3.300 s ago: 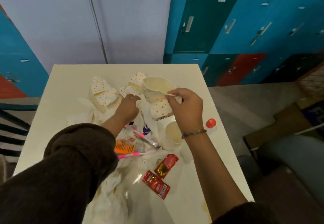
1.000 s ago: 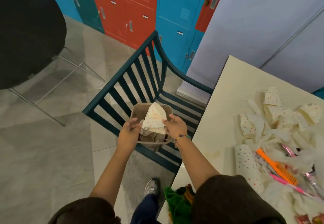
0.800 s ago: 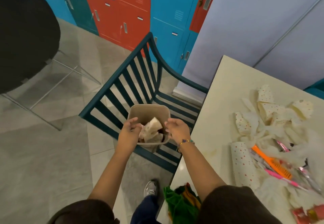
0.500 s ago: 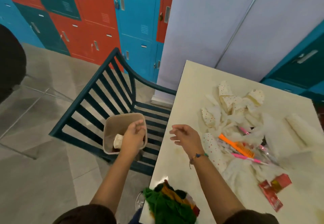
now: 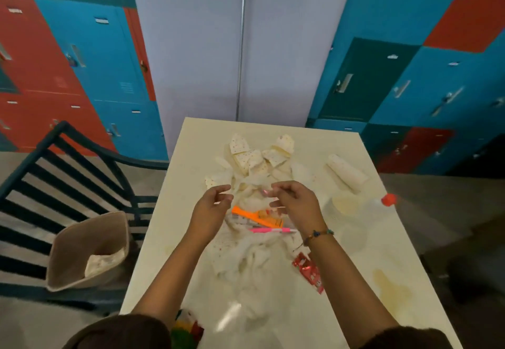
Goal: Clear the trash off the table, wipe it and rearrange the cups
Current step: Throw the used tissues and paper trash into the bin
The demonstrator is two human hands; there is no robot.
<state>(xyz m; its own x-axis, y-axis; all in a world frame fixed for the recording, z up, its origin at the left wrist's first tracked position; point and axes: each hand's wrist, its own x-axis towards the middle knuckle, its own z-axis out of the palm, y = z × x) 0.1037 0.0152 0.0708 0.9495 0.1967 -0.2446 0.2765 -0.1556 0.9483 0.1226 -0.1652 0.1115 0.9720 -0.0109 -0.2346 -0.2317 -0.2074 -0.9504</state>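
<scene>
Torn red-dotted white paper-cup scraps [image 5: 254, 159] and crumpled white tissue [image 5: 252, 256] heap down the middle of the cream table [image 5: 188, 174], toward its far edge — featherlight, limp, probably shedding bits, so scoop from underneath. The left hand [image 5: 211, 208] and right hand [image 5: 296, 204] hover above, loosely curled, seemingly empty.

Both forearms reach forward, bare below the elbows, angling toward each other; the left hand [image 5: 211, 208] hovers palm inward, fingers loosely curled, holding nothing; the right hand [image 5: 296, 204] hangs level with it, just apart, fingers bent and drooping, likewise empty; a beaded bracelet [image 5: 318, 235] circles the right wrist; dark brown sleeves [image 5: 117, 332] cover the upper arms.
</scene>
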